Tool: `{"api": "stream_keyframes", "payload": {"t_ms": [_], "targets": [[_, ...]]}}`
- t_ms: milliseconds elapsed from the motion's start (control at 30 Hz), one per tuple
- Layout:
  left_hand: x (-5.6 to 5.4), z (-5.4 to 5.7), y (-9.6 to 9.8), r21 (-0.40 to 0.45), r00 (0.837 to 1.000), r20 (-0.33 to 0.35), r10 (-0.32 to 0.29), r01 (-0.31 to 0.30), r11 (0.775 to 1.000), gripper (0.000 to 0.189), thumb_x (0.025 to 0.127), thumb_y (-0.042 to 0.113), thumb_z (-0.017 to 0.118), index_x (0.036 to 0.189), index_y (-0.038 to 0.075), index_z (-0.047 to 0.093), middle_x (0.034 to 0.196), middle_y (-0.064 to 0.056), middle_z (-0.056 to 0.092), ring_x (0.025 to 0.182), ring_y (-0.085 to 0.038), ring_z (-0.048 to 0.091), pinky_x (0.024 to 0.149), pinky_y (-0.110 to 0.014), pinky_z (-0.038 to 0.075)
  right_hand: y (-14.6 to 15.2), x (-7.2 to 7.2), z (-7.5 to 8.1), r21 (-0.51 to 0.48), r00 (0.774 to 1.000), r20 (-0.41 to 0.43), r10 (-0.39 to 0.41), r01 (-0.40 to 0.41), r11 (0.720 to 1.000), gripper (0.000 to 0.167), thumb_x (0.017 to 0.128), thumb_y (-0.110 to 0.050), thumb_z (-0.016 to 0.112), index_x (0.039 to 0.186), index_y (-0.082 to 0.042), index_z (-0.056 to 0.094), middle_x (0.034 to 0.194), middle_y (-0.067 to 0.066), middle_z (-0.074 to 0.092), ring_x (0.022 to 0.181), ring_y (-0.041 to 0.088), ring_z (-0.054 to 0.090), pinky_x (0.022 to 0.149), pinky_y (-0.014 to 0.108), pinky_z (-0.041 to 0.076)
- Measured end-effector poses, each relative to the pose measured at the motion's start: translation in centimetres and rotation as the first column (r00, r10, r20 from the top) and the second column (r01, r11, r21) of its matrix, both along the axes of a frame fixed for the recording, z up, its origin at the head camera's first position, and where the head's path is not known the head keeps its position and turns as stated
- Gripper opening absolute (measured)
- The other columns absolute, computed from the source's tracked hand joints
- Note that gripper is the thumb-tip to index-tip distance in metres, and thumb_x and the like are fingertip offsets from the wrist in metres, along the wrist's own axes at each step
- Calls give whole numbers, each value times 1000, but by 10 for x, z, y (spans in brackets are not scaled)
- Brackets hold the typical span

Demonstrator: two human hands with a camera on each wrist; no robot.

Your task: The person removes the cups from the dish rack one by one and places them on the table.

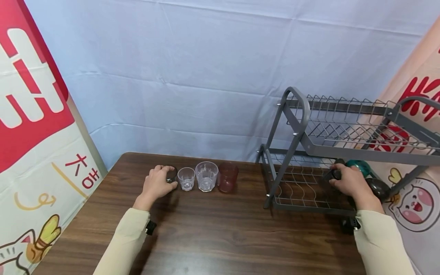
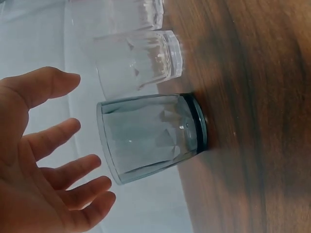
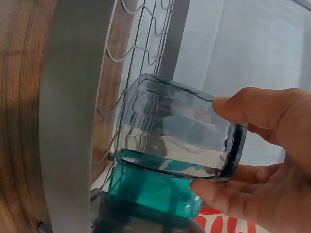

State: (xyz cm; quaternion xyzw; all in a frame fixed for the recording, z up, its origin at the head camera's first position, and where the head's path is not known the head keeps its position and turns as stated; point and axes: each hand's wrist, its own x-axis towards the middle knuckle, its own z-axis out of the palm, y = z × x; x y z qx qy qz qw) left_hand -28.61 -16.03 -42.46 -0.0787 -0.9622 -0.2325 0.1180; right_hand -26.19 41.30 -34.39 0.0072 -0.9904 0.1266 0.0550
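The right hand (image 1: 350,181) grips a smoky tumbler (image 3: 180,128) base-up at the dish rack (image 1: 357,153), likely for draining; the relaxed left hand (image 1: 157,182) hovers beside a blue-grey tumbler (image 2: 146,138).

On the bench (image 1: 220,233), 4 glasses: 1 smoky glass (image 2: 146,138), 1 small clear glass (image 1: 186,180), 1 bigger clear glass (image 1: 207,177), 1 red glass (image 1: 228,179). At the rack (image 1: 347,152), 3 more: 1 grey-tinted glass (image 3: 180,128), 1 teal glass (image 3: 150,189), 1 dark glass (image 1: 378,188). Glass total 7 visible. Racks 1, tiers 2. Benches 1. Hands 2: left hand (image 1: 156,184), right hand (image 1: 352,184). Printed cloths 2: left cloth (image 1: 31,149), right cloth (image 1: 414,204). Plain pale backdrop (image 1: 189,99), 1.
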Motion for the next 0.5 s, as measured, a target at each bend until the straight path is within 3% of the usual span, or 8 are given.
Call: {"api": "stream_keyframes", "payload": {"t_ms": [167,500], "targets": [[8,1,4,-48,1000,-25,5,-6,999,52,75,29,74,120,7,60,120,-24,49,105,-44,45,77,-57,39,-9,11,-1,0,1000,8,16,-16,1000,49,83,-12,64,122,9,43,110,47,31,97,61,34,71,66,37],[21,3,17,-69,997,-82,-17,11,998,50,73,29,74,116,7,62,115,-22,52,102,-42,48,74,-56,40,-36,26,6,11,999,0,47,-47,999,49,82,-13,67,123,5,45,110,45,33,95,59,37,69,66,38]]}}
